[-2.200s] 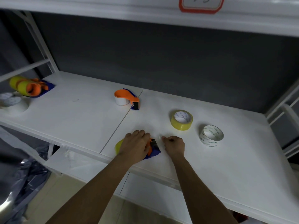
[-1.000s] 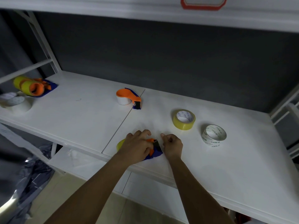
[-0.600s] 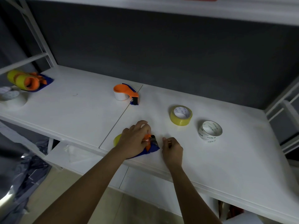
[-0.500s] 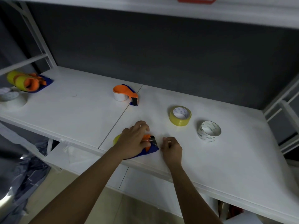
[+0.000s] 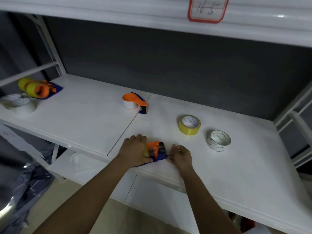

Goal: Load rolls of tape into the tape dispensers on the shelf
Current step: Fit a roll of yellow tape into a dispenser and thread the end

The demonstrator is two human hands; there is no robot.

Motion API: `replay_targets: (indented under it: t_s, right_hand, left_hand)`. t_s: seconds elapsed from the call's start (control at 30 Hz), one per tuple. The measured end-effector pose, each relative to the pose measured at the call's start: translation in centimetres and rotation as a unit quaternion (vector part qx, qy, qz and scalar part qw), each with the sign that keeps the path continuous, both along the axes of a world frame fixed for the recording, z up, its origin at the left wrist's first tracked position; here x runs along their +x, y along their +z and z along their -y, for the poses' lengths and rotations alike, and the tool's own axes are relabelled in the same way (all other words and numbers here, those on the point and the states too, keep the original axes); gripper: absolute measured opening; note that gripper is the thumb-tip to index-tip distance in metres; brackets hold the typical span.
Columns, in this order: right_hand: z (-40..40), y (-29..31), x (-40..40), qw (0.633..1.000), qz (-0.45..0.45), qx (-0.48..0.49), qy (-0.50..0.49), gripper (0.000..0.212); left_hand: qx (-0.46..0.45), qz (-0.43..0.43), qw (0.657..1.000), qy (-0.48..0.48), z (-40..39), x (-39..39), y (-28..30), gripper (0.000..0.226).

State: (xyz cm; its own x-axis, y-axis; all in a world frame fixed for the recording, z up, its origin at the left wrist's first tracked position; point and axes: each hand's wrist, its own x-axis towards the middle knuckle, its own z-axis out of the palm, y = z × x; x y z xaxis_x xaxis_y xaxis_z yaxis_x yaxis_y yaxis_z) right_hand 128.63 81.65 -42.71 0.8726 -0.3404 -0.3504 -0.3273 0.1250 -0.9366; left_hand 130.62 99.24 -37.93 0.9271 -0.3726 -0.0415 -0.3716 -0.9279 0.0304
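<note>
Dispenser (image 5: 156,150): at shelf (image 5: 236,166) front edge.
Left hand (image 5: 135,151): my fingers wrap its roll, steadying it.
Right hand (image 5: 181,155): my fingertips pinch something beside the dispenser, likely the tape end, for threading.

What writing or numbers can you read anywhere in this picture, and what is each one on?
"16-5", roughly, handwritten and hard to be sure of: on the red-bordered label on the upper shelf edge.
Printed marks inside the core of the yellow tape roll: too small to read.
Printed marks on the core of the clear tape roll: too blurred to read.
No text shows on the tape dispensers.
</note>
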Motion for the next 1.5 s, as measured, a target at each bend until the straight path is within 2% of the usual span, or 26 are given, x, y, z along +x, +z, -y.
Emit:
replay_targets:
  t_s: [0.07,0.27,0.5,0.73,1.07,1.2,1.27,1.33,1.37,1.43,1.5]
  right_hand:
    - [-0.2,0.2,-0.4,1.000,0.016,0.004,-0.017,0.027]
    - [-1.2,1.4,-1.2,0.993,0.075,-0.080,-0.031,0.027]
    - [-1.3,3.0,-2.0,0.996,0.078,-0.033,-0.039,0.023]
    - [-1.2,3.9,-2.8,0.994,0.095,0.028,-0.046,0.027]
    - [0.8,6.1,-3.6,0.990,0.093,0.108,0.002,0.022]
    - [1.8,7.7,-2.8,0.991,0.084,0.099,0.001,0.007]
    - [2.4,8.6,-2.4,0.983,0.090,0.160,-0.025,0.026]
    - [3.2,9.7,-2.2,0.965,0.106,0.229,-0.068,0.023]
    - [3.8,10.1,-2.2,0.962,0.115,0.225,-0.106,0.017]
    - [5.1,10.3,-2.2,0.973,0.118,0.113,-0.164,0.012]
    - [5.0,10.3,-2.4,0.981,0.127,0.023,-0.148,0.006]
  left_hand:
    - [-0.029,0.010,0.999,-0.010,-0.6,-0.1,-0.2,0.068]
    - [-0.111,0.048,0.992,-0.023,-1.7,-0.7,-0.5,0.066]
    - [-0.155,0.094,0.983,-0.036,-1.9,-1.0,-0.1,0.067]
    - [-0.129,0.140,0.981,-0.047,-1.8,-0.7,0.6,0.065]
    - [-0.220,0.050,0.973,-0.050,-2.2,-0.2,1.9,0.064]
    - [-0.274,0.028,0.961,-0.036,-2.4,-0.5,1.5,0.064]
    - [-0.314,0.006,0.949,-0.024,-2.3,-0.8,1.7,0.064]
    - [-0.356,-0.014,0.935,-0.007,-2.7,-0.9,1.9,0.061]
    - [-0.386,-0.019,0.922,0.011,-3.2,-0.9,1.9,0.058]
    - [-0.412,-0.008,0.910,0.045,-4.4,-0.8,2.1,0.057]
    - [-0.384,0.014,0.922,0.043,-4.9,-0.5,2.6,0.057]
